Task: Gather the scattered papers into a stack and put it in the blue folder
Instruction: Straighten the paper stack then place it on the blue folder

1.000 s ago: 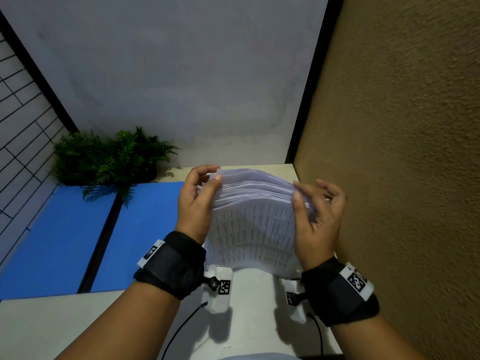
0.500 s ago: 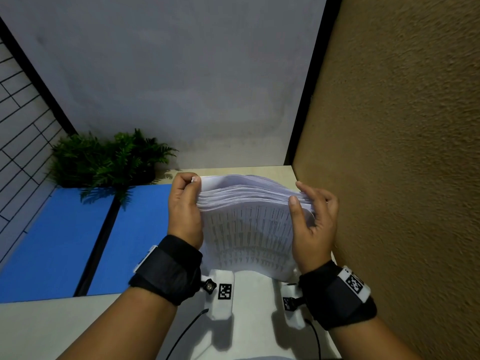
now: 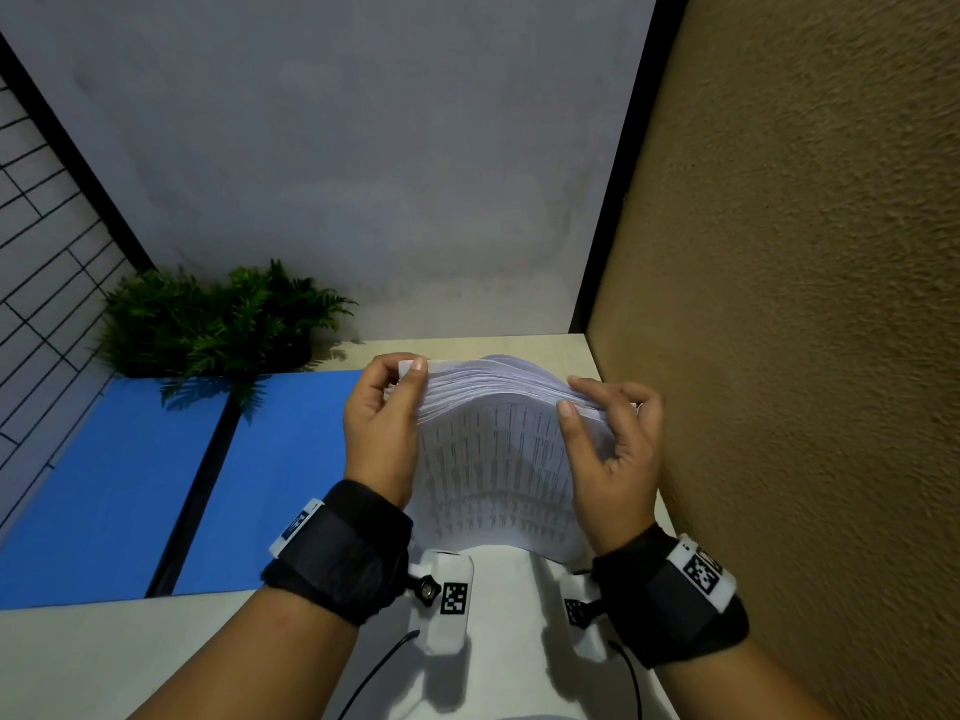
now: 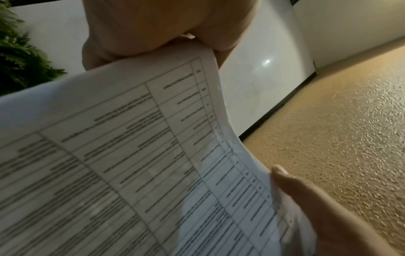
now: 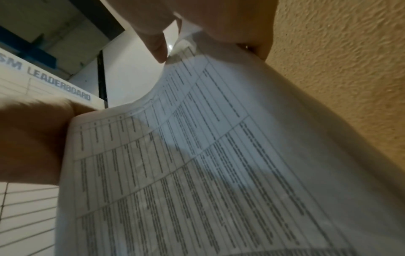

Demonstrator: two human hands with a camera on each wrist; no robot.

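Note:
A thick stack of printed papers stands on its lower edge on the pale table, bowed, with its top edges slightly fanned. My left hand pinches the top left corner, thumb in front and fingers behind. At the top right corner my right hand grips the stack with its thumb on the front sheet. The blue folder lies open and flat to the left, its black spine down the middle. The wrist views show the printed tables on the papers close up.
A green fern plant sits at the folder's far edge, its fronds over the blue. A rough brown wall stands right beside my right hand. A grey wall closes the back, and a lined board is at the left.
My left hand has shifted from a loose hold over the top edge to a pinch on the top left corner. The stack has drifted slightly left and its top edges lie more even.

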